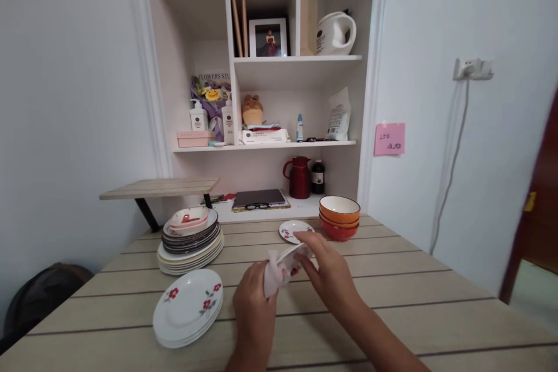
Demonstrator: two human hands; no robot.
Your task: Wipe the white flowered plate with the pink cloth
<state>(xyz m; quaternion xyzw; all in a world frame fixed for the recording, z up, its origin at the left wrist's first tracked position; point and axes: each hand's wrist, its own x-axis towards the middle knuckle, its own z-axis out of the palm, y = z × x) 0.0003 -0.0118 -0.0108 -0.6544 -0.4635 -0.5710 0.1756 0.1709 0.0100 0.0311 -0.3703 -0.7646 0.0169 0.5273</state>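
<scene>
Grips a small floral plate (292, 268), tilted above the slatted table (436, 314), with the right hand (329, 273). Holds a white cloth (272, 276), possibly a tissue, against its left edge with the left hand (255, 299). Has a stack of floral plates (187, 306) to the left, with a taller stack of plates (192, 248) behind, topped by small dishes (188, 218). Has another small plate (297, 226) lying beyond the hands, near stacked orange and red bowls (340, 220).

Wht plates (185, 305) w/ red flwrs (173, 294), pinkish cloth (272, 275), orange/red bowls (340, 220) (top insd wht)
</scene>
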